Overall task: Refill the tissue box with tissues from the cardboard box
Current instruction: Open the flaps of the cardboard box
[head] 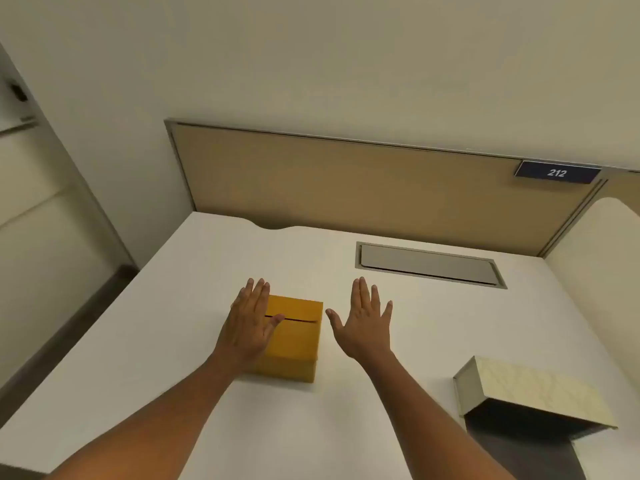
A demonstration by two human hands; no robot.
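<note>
A small brown cardboard box (297, 336) stands closed on the white desk (173, 341), a dark seam running across its top flaps. My left hand (250, 322) hovers flat over the box's left side, fingers spread, thumb near the seam. My right hand (365, 322) is held open just to the right of the box, apart from it, holding nothing. At the near right lies the tissue box (533, 393), cream with a marbled pattern, tipped so its dark open inside faces me. No tissues are visible.
A grey cable-hatch cover (429, 265) is set flush into the desk behind my right hand. A tan partition panel (346, 181) with a "212" plate (557, 172) closes off the desk's far edge. The desk's left edge drops to the floor beside a wall.
</note>
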